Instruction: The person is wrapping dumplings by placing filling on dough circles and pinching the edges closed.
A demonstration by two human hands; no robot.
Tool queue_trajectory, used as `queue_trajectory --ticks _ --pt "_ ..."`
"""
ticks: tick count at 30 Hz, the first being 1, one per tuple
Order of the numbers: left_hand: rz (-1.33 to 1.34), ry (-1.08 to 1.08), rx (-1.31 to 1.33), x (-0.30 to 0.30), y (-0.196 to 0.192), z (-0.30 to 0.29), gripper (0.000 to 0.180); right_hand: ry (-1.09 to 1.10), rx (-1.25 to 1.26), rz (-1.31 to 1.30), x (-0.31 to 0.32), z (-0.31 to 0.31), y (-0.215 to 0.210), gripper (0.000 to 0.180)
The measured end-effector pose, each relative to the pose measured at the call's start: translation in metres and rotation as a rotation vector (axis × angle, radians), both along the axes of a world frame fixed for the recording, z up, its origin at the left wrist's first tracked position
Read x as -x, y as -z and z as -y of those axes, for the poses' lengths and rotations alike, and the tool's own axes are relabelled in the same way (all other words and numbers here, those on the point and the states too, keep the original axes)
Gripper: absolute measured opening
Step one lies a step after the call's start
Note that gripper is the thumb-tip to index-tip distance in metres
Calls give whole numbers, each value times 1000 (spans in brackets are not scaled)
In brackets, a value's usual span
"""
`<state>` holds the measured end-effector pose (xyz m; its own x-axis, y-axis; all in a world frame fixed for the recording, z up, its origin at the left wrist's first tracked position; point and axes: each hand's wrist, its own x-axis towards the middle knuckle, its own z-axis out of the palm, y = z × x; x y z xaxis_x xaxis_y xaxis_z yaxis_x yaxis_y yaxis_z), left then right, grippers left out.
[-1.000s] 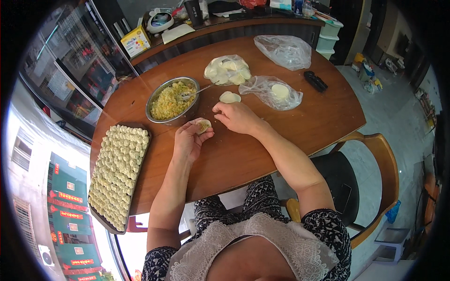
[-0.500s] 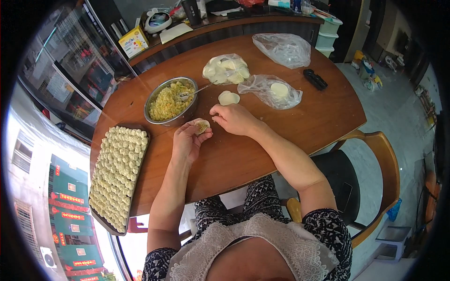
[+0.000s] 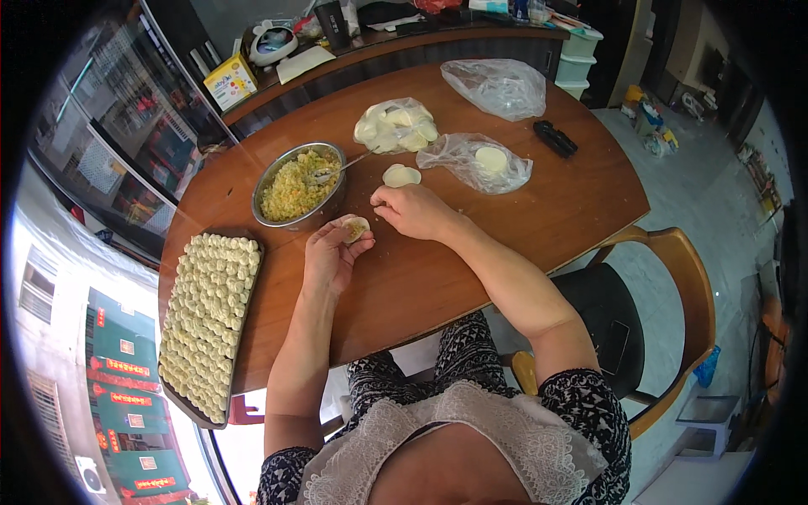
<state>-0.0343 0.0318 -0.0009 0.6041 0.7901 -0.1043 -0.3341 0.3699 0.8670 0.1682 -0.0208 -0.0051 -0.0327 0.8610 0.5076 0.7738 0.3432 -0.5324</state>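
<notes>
View shifted; right hand (image 3: 412, 210) seems clear of wrapper (image 3: 360, 225).

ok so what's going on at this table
A person is at a wooden table, working with bare hands. The left hand holds a round wrapper with some filling showing in it, open at the top. The right hand is just beside it, near a few loose wrappers. A metal bowl of yellowish filling, with a spoon in it, sits beyond the left hand. At left, a dark tray is packed with rows of small dumplings.
</notes>
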Motion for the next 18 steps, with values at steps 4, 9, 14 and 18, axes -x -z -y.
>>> queue_trajectory --ticks 4,9,14,18 --pt "-11 -12 4 -1 -2 3 25 7 -51 -42 -1 3 -7 15" --pt "31 -10 46 -3 5 -3 21 49 -88 -41 -7 0 -6 14" --pt "5 -21 60 -2 3 1 21 49 -92 -58 -5 0 -4 15" --pt "5 -17 39 -3 3 0 21 53 -11 3 -7 -1 3 16"
